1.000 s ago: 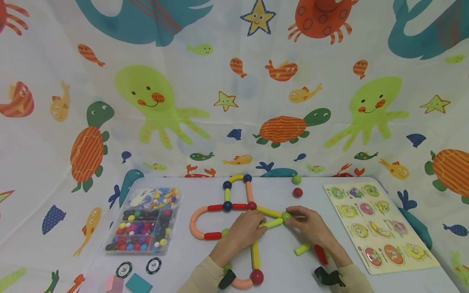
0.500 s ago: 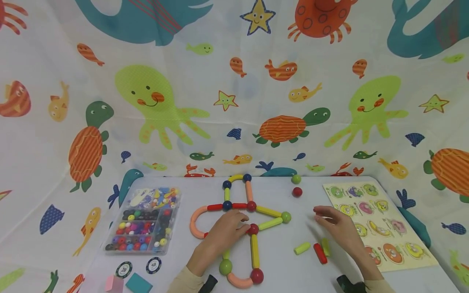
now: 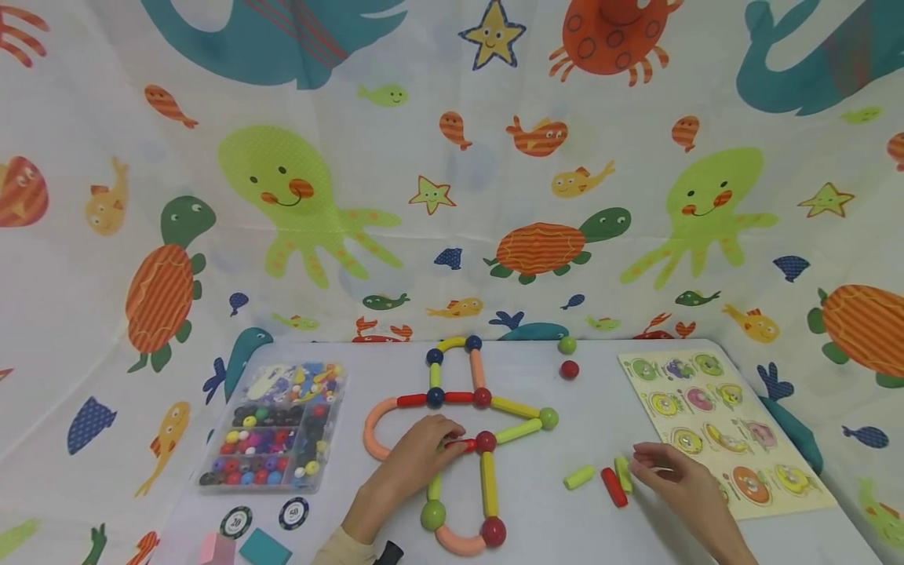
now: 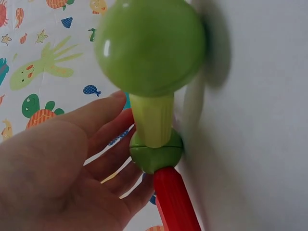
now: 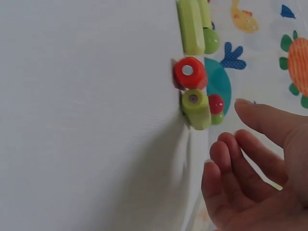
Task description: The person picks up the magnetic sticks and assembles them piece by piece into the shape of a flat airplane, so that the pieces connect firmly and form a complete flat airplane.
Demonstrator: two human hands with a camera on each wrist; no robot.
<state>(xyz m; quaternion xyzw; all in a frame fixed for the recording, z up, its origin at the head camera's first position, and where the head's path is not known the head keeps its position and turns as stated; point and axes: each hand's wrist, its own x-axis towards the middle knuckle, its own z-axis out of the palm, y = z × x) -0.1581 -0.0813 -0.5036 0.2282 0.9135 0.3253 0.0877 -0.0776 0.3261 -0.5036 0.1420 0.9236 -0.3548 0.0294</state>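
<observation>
A flat outline of magnetic rods and balls lies on the white table. My left hand (image 3: 418, 455) is over its middle, beside a red rod (image 3: 462, 446). In the left wrist view its loosely bent fingers are behind a small green ball (image 4: 156, 156) and a yellow-green rod (image 4: 153, 120), the thumb apart from them; whether the fingertips touch the ball I cannot tell. A larger green ball (image 4: 151, 45) fills the top. My right hand (image 3: 674, 479), nothing in it, hovers beside a light green rod (image 3: 623, 474), a red rod (image 3: 614, 486) and another light green rod (image 3: 579, 477).
At the left stands a compartment box (image 3: 271, 428) of beads, with two round chips (image 3: 293, 512), a teal block (image 3: 265, 547) and a pink block (image 3: 217, 549) below. A wooden picture board (image 3: 720, 431) lies right. A loose red ball (image 3: 569, 369) and green ball (image 3: 568, 345) are at the back.
My right hand has let go of the green ball at the outline's right corner and moved right and down to the loose rods. My left hand has moved left, off the light green rod.
</observation>
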